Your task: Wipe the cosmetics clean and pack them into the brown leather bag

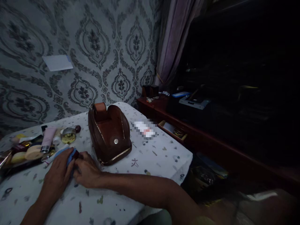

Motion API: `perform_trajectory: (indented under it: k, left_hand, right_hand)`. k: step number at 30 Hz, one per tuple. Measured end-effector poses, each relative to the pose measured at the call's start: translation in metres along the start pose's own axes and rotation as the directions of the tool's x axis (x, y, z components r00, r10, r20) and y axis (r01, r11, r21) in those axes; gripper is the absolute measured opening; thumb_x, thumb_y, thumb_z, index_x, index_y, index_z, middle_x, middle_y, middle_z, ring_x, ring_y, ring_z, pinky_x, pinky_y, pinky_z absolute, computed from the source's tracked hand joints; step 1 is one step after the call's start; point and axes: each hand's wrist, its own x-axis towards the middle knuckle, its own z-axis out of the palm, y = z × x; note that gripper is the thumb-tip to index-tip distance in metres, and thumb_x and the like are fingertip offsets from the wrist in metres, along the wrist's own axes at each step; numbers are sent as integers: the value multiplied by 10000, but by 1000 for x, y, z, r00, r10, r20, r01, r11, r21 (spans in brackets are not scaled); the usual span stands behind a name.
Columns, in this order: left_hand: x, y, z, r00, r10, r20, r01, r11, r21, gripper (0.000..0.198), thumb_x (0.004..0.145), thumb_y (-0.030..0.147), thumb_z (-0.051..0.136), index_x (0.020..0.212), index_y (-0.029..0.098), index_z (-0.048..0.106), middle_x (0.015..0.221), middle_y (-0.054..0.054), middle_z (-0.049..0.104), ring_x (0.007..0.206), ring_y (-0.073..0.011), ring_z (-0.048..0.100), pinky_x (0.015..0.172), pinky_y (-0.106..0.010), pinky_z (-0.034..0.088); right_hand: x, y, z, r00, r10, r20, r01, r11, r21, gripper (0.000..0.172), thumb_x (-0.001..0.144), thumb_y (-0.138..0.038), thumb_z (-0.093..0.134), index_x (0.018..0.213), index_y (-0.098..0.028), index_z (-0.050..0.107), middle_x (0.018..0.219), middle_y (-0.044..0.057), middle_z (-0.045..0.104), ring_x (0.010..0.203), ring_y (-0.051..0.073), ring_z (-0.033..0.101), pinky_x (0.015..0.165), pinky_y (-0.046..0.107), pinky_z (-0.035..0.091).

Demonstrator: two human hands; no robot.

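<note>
My left hand (58, 172) is closed round a blue cloth (69, 159), at the lower left of the head view. Against the cloth sits a small dark red object (75, 154), its kind hidden by the fingers. My right hand (86, 172) meets the left one there, its fingers curled on that dark red object. Just beyond my right hand stands a brown leather bag (109, 134), its top unzipped and gaping. Left of the bag are a pink tube (48, 139), a round glass bottle (68, 136) and a pile of cosmetics (25, 153).
A white patterned cloth covers the table (164, 159). A blurred-out white and pink item (144, 128) lies right of the bag. Beyond the table's right edge, a dark red desk (152, 106) has a drawer (173, 129) pulled out. Patterned wallpaper (93, 47) backs the table.
</note>
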Motion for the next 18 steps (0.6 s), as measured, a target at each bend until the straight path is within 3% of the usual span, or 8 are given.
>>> perform_trajectory:
  k: [4, 9, 18]
  left_hand:
    - [-1, 0, -3, 1000, 11, -14, -12, 999, -42, 556, 961, 526, 346, 1377, 168, 432, 1337, -162, 557, 1263, -332, 515, 1080, -502, 404]
    - [-2, -5, -6, 995, 98, -5, -98, 992, -75, 490, 967, 454, 382, 1401, 233, 431, 1415, -131, 500, 1330, -339, 452, 1115, -533, 350]
    - [0, -22, -1, 997, 78, -1, -78, 996, -32, 514, 957, 498, 380, 1401, 259, 478, 1420, -136, 488, 1331, -361, 452, 1096, -559, 367]
  right_hand:
    - [-1, 1, 0, 1000, 4, -6, -4, 999, 51, 265, 831, -225, 578, 1078, -139, 615, 1224, 122, 522, 1175, 237, 530, 1019, 340, 462]
    - [-2, 0, -3, 1000, 4, 7, -5, 996, 88, 321, 809, -182, 582, 1127, -142, 596, 1241, 126, 519, 1204, 241, 522, 1024, 348, 464]
    - [0, 2, 1, 1000, 18, -21, -15, 995, 102, 177, 801, -168, 579, 978, -176, 589, 1213, 106, 531, 1183, 230, 531, 1029, 355, 450]
